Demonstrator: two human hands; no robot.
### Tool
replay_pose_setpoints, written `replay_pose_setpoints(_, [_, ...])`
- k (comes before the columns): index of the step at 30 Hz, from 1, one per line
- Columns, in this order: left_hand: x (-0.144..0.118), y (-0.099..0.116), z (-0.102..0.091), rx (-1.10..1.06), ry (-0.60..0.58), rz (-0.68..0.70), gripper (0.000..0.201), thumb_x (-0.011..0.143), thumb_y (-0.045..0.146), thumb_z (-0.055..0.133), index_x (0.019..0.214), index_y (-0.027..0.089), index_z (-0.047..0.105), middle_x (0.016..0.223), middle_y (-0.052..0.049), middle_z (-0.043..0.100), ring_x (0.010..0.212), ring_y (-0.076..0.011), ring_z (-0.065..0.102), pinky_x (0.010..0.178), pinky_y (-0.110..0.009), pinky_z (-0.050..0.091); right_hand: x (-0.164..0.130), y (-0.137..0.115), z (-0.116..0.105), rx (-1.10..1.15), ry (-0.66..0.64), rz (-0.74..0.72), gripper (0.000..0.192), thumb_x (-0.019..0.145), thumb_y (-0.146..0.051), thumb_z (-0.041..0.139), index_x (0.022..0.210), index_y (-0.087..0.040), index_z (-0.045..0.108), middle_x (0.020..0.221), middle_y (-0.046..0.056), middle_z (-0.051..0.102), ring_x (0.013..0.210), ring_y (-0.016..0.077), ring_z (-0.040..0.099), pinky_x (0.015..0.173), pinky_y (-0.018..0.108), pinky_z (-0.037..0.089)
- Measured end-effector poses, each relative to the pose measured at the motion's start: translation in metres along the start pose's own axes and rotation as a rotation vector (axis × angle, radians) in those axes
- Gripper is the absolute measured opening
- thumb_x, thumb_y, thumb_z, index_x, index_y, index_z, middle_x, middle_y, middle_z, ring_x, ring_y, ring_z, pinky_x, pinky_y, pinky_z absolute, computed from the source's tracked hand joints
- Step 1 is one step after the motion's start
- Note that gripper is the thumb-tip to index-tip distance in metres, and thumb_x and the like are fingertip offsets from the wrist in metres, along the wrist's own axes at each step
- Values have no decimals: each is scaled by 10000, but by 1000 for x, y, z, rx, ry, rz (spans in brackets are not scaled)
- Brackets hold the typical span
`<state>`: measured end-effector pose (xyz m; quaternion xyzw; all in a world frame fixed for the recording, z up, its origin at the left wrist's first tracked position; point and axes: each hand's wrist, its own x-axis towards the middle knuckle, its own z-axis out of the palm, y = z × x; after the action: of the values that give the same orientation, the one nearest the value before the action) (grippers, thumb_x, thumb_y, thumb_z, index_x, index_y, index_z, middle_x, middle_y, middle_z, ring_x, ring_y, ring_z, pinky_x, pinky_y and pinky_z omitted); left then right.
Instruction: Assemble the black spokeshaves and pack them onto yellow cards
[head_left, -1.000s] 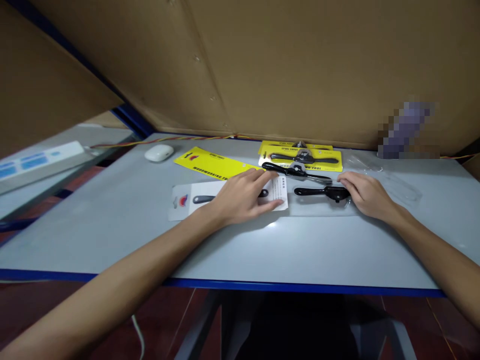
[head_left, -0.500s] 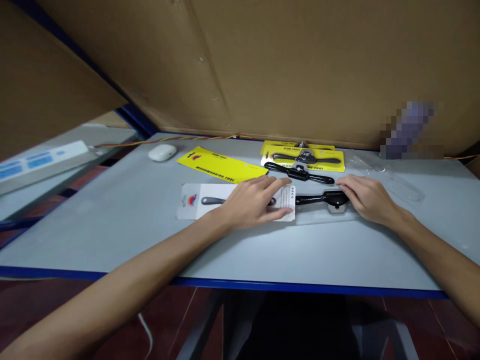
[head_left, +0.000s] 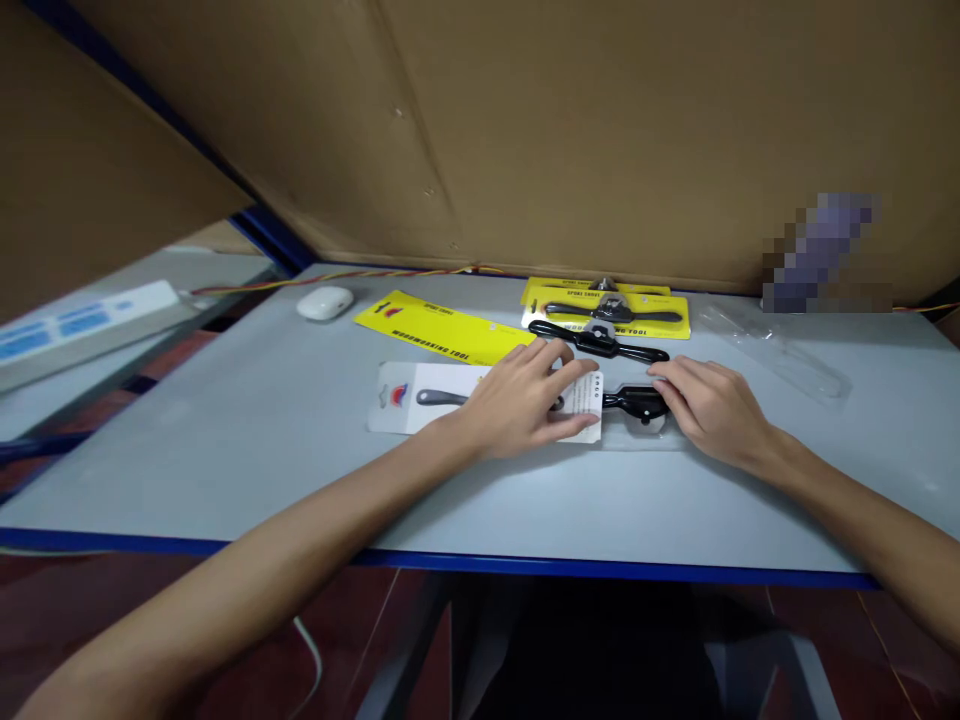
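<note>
Left hand (head_left: pixel 525 405) flat on white backing card (head_left: pixel 420 397); right hand (head_left: pixel 705 410) fingers pressing black two-handled spokeshave (head_left: pixel 637 402), axis left-right between both hands.

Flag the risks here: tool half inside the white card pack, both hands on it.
1. The left hand only presses flat on the white card; it could slide on the smooth table.
2. The right hand covers the black tool, whose blade edge may sit near the fingers.
3. The loose spokeshave lies close behind and could get knocked.
</note>
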<state>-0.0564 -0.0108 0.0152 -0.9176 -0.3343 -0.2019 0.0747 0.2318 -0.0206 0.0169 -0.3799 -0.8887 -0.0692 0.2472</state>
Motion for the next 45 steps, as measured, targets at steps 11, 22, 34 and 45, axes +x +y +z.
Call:
replay_pose_setpoints(11, [-12, -33, -15, -81, -170, -75, 616, 1072, 626, 354, 1355, 167, 651, 1111, -141, 715, 1011, -307, 678, 882, -446, 553, 3, 30, -40, -165, -249, 55, 389, 1095, -430, 442, 1158, -199, 749, 943, 113, 782, 803, 259, 686, 695, 357, 417])
replay_pose_setpoints(22, [-19, -56, -23, -166, -319, -209, 675, 1041, 681, 371, 1396, 176, 645, 1161, -138, 682, 889, -244, 688, 823, -377, 542, 7, 62, -55, 653, -792, 606, 605, 898, -656, 685, 1281, -187, 686, 651, -24, 675, 446, 136, 555, 486, 292, 411])
replay_pose_setpoints(34, [-10, -31, 0, -187, -172, -37, 728, 1078, 702, 240, 1386, 171, 631, 1162, -157, 625, 1075, -318, 588, 953, -498, 496, 10, 37, -50, 809, -743, 538, 516, 934, -514, 718, 1332, -188, 669, 514, -73, 595, 390, 113, 486, 456, 270, 381])
replay_pose_setpoints(45, [-1, -25, -2, 44, -88, 39, 696, 1060, 764, 250, 967, 188, 628, 917, -88, 672, 830, -242, 596, 728, -360, 412, 5, 19, -36, 818, -553, 433, 401, 919, -475, 731, 1207, -197, 714, 575, -107, 479, 444, 121, 542, 518, 288, 424])
